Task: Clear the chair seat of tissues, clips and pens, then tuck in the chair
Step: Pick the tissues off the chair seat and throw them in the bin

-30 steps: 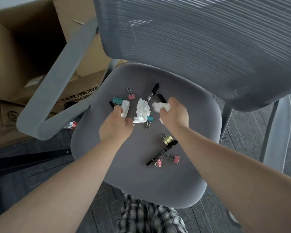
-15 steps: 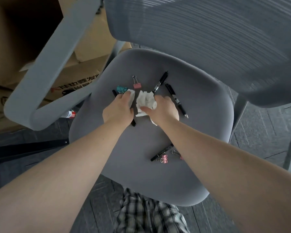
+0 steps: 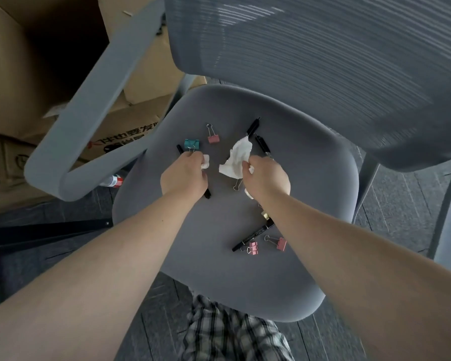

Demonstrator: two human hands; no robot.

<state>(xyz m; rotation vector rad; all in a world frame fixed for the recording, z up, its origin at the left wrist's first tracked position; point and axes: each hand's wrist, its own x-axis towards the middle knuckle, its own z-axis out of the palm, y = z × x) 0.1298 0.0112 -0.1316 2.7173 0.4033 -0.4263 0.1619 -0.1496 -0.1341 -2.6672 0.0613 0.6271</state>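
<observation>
The right hand (image 3: pixel 267 178) pinches a big crumpled white tissue (image 3: pixel 237 158) near the middle of the grey padded chair seat (image 3: pixel 310 194), and the left hand (image 3: pixel 184 175) is closed on a small white tissue wad (image 3: pixel 205 161). Tissues are soft and very light, so a gentle pinch anywhere works. The small pink metal clips (image 3: pixel 253 248) near the front edge look hard and slippery; grab their wire loops.

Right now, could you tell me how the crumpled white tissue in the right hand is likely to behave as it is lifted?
The crumpled white tissue hangs creased from the right hand, so it is probably floppy and very light. A loose pinch may let it slip or tear. It seems unlikely to drag the black pen beside it.
</observation>
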